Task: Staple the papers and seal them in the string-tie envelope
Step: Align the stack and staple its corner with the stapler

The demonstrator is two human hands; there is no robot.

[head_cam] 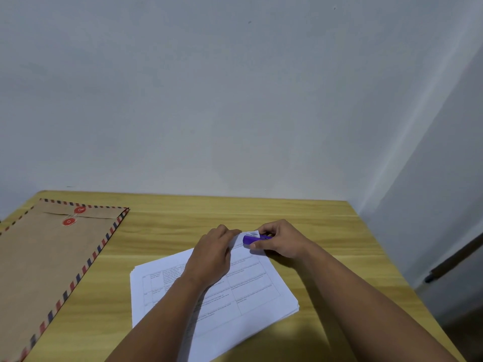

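Wall (pixel 235 100): pale grey-white, plain, fills the upper part of the view beyond both hands and meets a second wall face in a corner far to the right. Worktop (pixel 300 215): yellow-tan wood grain, lies under both hands, its far edge against the wall. String-tie envelope (pixel 47 262): brown kraft, border of red and dark blue stripes, lies flat on the worktop well to the left of the left hand, flap at the far end; two red discs (pixel 74 216) on the flap area, one just beyond the other, a thin string between them. Papers (pixel 251 288): white stack of printed sheets with ruled table lines, lies flat and skewed on the worktop beneath both forearms, its far corner between the two hands. Left hand (pixel 210 257): palm down on the papers, fingers curled at the far corner of the stack; whether they pinch the sheets or only press on them cannot be told. Right hand (pixel 281 241): just to the right of the left hand, fingers and thumb wrapped around the stapler. Stapler (pixel 252 239): small, purple, white label on top, held in the right hand at the far corner of the papers, its nose pointing toward the left hand.
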